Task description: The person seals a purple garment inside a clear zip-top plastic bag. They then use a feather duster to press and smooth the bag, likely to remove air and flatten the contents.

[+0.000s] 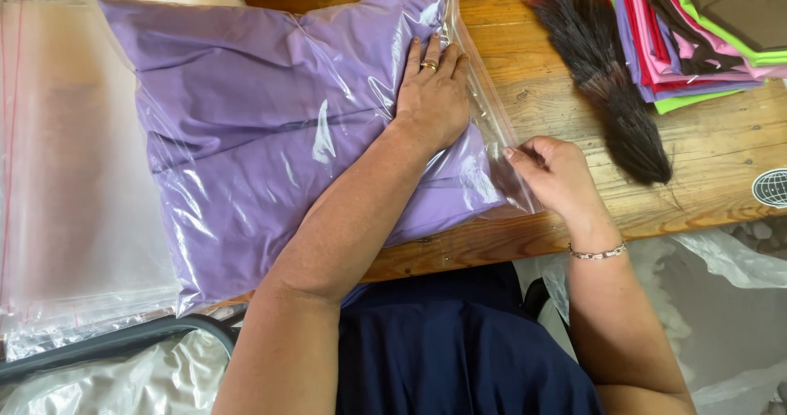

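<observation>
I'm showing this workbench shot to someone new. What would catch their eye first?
The big purple cloth in a clear plastic bag fills the middle of the wooden table. The left hand lies flat on it, while the right hand pinches the bag's open edge. At top right sit a stack of bright folded fabrics and a dark brush.

The bagged cloth (270, 128) lay on the wooden table (721, 148), with a stack of empty bags (65, 177) to its left. A brush (611, 79) lay right of it, and folded fabrics (697, 29) sat behind the brush.
</observation>
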